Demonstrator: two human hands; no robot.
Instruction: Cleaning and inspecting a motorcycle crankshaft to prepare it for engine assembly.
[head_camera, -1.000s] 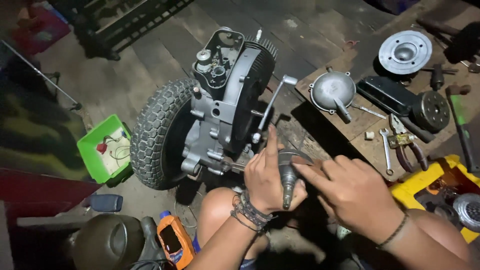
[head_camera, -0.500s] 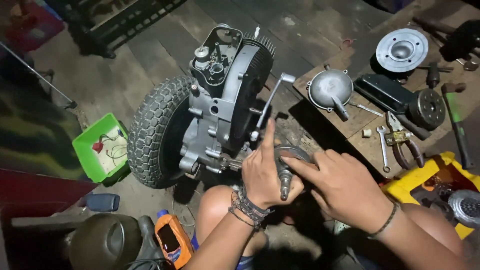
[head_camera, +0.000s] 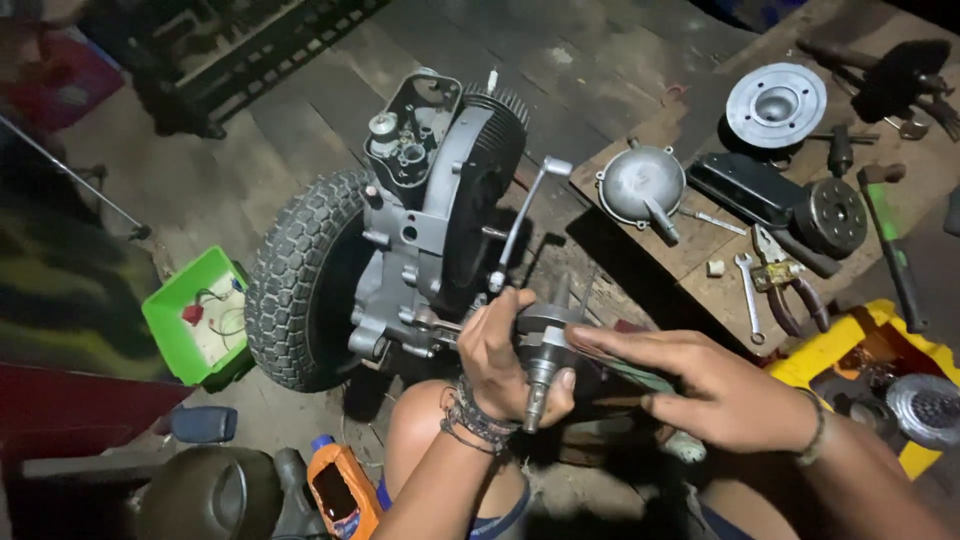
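Hands meet low in the centre of the frame; the left hand (head_camera: 500, 355) is closed around a grey metal shaft part (head_camera: 543, 362), thumb pressed near its lower end, holding it upright just above a bare knee (head_camera: 425, 430); the right hand (head_camera: 715, 385) lies flat with fingers stretched toward that part, gripping nothing, its fingertips just beside the part's top; behind them, at centre frame, stands a grey engine block (head_camera: 435, 210) with a knobby tyre (head_camera: 300, 280); a green tray (head_camera: 165, 335) sits at left; pliers (head_camera: 785, 290) and a wrench (head_camera: 748, 285) lie on boards at right.
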